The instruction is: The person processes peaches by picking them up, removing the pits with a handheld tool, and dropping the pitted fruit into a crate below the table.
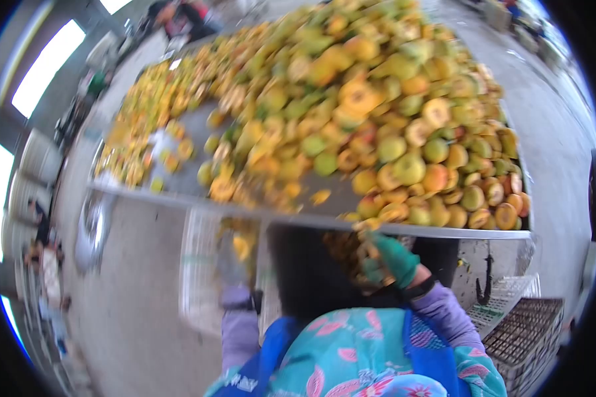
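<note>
A metal-edged table (298, 218) bears a large heap of yellow, green and orange fruit (351, 99), much of it halved. My left hand (235, 257), smeared by motion, is just below the table's front edge over a white crate (195, 264); a yellow fruit piece (242, 247) shows at it, but its fingers are not clear. In a green glove, my right hand (392, 260) is closed below the edge, with something orange-brown at its fingertips, too blurred to name. Behind it lies a brown pile (341, 255) in a dark container.
A dark container (304, 278) stands under the table's front edge. White crate (503, 298) and brown crate (526, 331) are at the right. Stacked white tubs (40, 159) line the left side. A person (182, 20) is beyond the table at the upper left.
</note>
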Tool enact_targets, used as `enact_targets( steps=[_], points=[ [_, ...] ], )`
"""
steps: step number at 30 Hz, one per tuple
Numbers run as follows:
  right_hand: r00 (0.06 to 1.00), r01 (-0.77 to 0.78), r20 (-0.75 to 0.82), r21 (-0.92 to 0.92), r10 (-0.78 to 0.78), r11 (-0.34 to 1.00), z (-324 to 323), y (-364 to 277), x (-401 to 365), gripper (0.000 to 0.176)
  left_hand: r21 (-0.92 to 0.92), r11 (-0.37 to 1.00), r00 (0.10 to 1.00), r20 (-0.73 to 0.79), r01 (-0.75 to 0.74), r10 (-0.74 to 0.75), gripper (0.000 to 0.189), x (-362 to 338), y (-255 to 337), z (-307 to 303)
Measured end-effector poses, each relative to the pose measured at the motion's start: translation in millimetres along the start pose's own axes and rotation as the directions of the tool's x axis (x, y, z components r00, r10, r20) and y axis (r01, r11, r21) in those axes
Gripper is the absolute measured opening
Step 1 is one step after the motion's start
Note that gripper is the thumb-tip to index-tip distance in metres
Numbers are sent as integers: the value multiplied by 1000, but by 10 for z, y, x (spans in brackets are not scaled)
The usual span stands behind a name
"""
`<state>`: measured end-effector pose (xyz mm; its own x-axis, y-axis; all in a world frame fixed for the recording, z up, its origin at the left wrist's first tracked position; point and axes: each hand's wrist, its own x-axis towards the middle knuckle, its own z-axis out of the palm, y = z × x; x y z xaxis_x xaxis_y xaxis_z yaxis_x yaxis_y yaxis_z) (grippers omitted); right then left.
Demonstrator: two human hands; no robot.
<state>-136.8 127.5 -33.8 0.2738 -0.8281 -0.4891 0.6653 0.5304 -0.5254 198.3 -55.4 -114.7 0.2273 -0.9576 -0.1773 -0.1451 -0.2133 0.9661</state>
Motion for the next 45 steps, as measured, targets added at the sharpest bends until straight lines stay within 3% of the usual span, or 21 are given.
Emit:
enact_targets(
  steps=[1, 2, 3, 4, 6, 8, 10, 12, 15, 16, 19, 23, 25, 29, 31, 33, 34, 36, 38, 43, 45],
  points=[
    [988, -124, -79, 102, 132, 987, 14, -60, 23, 43, 88, 985, 981, -138, 150, -137, 33, 71, -53, -147],
    [983, -123, -139, 3, 122, 992, 152, -109, 37, 44, 617, 764, 951, -78, -190, 300, 31, 625, -1103, -476],
    [975, -113, -202, -95, 92, 989, 315, -158, 3, 44, 843, 420, 898, 155, -338, 411, 30, 693, -1619, -581],
    [964, -96, -261, -193, 43, 976, 413, -174, 8, 45, 888, 2, 811, 419, -460, 408, 30, 725, -1985, -631],
    [946, -44, -324, -58, 23, 997, 302, -64, 151, 45, 794, -177, 782, 606, -582, 146, 29, 632, -2071, -745],
    [951, -41, -303, 69, 60, 997, 127, -128, 171, 45, 795, 280, 794, 590, -538, -147, 26, 502, -1359, -800],
    [966, -94, -247, -65, 75, 993, 198, -168, 88, 46, 893, 342, 923, 171, -293, 344, 24, 392, -474, -670],
    [953, -137, -275, -11, 129, 991, 349, -144, 75, 46, 633, 706, 778, -252, -317, 575, 26, 677, -43, -447],
    [944, -72, -322, 11, 72, 997, 465, -136, 209, 45, 843, 220, 487, 56, -490, 872, 27, 740, 976, 154],
    [944, -44, -327, 27, 51, 999, 502, -102, 225, 44, 897, 96, 695, 262, -431, 670, 33, 902, 951, 284],
    [948, 73, -305, -80, -94, 994, 620, -109, 126, 44, 881, 237, 861, 287, -409, 419, 38, 1072, 911, 596],
    [913, 57, -393, -134, -106, 989, 625, -87, 81, 44, 727, 333, 770, 412, -600, 487, 44, 900, 1033, 696],
    [895, 181, -343, -308, -286, 934, 629, -111, 44, 43, 592, 471, 748, 412, -654, 521, 48, 738, 1196, 603],
    [835, 272, -290, -519, -467, 810, 926, -402, 109, 23, 46, 478, 415, 571, -877, 708, 51, -388, 1489, 915],
    [810, 338, -299, -463, -504, 819, 880, -417, 300, 22, 0, 367, 271, 675, -930, 686, 51, -925, 1699, 1065],
    [883, 348, -285, -137, -373, 927, 738, -354, 316, 24, -406, 828, 528, 639, -387, 560, 51, -1151, 1446, 1309],
    [867, 349, -326, -141, -376, 926, 719, -302, 328, 25, -556, 831, 616, 655, 3, 436, 51, -1209, 1345, 1397],
    [827, 357, -408, -151, -387, 922, 706, -206, 360, 28, -505, 829, 655, 545, -242, 523, 50, -1263, 1259, 1512],
    [821, 280, -391, -359, -416, 890, 549, -198, 355, 32, -603, 752, 722, 642, 267, 259, 45, -1125, 1033, 1605],
    [567, 185, -264, -882, -780, 434, 438, 25, 487, 44, -563, 746, 686, 699, 355, 201, 36, -1170, 937, 1675],
    [592, 80, -238, -934, -770, 350, 439, -68, 400, 40, -564, 773, 726, 657, 291, 206, 34, -1148, 951, 1660]
  ],
)
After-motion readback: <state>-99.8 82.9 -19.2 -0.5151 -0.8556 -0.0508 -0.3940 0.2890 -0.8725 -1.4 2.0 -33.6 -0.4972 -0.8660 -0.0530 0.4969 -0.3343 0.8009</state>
